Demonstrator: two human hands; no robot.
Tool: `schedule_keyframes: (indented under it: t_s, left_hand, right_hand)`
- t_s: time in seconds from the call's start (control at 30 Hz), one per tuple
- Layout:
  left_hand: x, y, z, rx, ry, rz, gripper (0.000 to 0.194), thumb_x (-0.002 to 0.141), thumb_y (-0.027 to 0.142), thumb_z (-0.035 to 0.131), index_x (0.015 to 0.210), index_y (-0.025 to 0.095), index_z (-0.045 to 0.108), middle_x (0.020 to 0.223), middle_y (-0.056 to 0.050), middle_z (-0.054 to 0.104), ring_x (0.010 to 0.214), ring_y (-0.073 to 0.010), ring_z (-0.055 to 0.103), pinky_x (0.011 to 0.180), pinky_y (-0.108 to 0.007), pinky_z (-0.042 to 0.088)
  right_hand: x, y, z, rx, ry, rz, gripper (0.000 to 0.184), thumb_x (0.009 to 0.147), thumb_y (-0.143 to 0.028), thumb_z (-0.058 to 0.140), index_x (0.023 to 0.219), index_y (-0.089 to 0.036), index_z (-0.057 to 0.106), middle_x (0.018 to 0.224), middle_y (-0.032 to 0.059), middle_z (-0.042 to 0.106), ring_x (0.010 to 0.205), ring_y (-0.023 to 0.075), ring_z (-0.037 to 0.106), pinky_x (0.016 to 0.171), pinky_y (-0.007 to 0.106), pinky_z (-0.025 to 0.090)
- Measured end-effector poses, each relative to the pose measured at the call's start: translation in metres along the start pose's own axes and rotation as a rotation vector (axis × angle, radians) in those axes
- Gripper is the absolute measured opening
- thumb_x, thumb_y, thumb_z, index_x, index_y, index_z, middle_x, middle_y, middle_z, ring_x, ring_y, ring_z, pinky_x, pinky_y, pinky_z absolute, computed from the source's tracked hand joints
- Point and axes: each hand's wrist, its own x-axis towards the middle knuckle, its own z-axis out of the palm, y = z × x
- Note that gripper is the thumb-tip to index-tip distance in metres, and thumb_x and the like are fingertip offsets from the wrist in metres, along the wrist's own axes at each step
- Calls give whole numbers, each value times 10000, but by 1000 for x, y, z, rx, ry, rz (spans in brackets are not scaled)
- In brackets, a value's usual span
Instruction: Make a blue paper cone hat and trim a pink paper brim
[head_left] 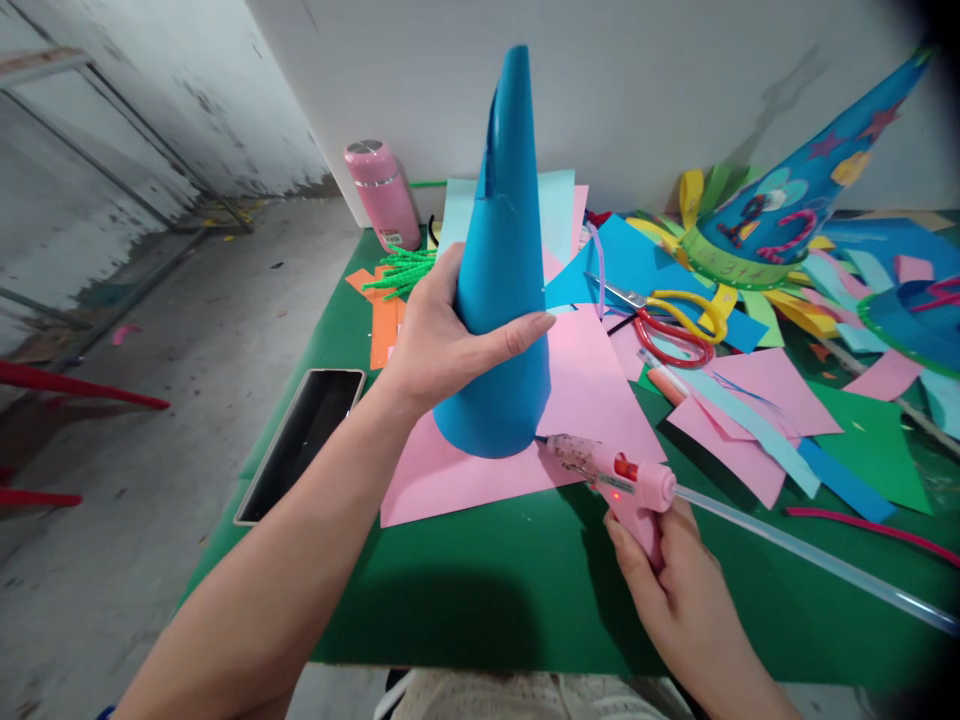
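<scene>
Two bare hands are at work over the green surface (450,610), and one blue paper cone (506,260) stands upright between its left edge and its middle, on a pink sheet (592,385). The left hand (442,345) grips the cone partway up, its thumb pressed across the front and the other fingers curved round the far side, mostly hidden. Nearer the front edge, the right hand (686,590) has its fingers closed around the handle of a pink glue gun (592,458); the nozzle points at the cone's lower right rim, though whether it touches cannot be told. A clear glue stick (810,556) juts from the gun's back. Along the left edge lies a dark phone (304,445), and at the far left corner stands a pink bottle (384,195). Scissors (636,300) and a decorated cone hat (817,190) rest toward the far right corner, among paper scraps (870,440).
</scene>
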Motion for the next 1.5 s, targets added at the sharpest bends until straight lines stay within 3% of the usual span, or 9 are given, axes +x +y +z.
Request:
schedule_keyframes:
  t_s: [0.3, 0.8, 1.1, 1.5]
  left_hand:
    - [-1, 0, -1, -13, -4, -6, 463, 583, 486, 784, 916, 240, 577, 883, -23, 632, 769, -209, 617, 630, -348, 549]
    - [-2, 1, 0, -40, -11, -31, 477, 568, 468, 789, 926, 233, 578, 885, -22, 623, 770, -208, 610, 638, -353, 538]
    - [-2, 0, 1, -26, -4, -17, 479, 579, 488, 786, 918, 227, 572, 852, -14, 615, 746, -196, 609, 611, -338, 533]
    - [-2, 0, 0, -35, -6, -21, 474, 577, 467, 790, 929, 225, 585, 853, -13, 624, 736, -186, 607, 605, -328, 530]
  right_hand:
    - [3, -1, 1, 37, -7, 26, 297, 923, -318, 445, 1183, -181, 486, 1083, 109, 658, 991, 216, 652, 791, 319, 538]
    - [4, 1, 1, 95, -43, 127, 349, 920, -377, 439, 1169, -136, 480, 984, 122, 651, 815, 223, 680, 625, 310, 537]
    - [5, -5, 2, 156, -36, 217, 364, 920, -383, 438, 1203, -154, 458, 1094, 136, 629, 972, 258, 646, 728, 353, 523]
    - [7, -1, 1, 152, -52, 229, 400, 906, -443, 438, 1202, -174, 442, 1008, 124, 635, 825, 257, 645, 558, 335, 467]
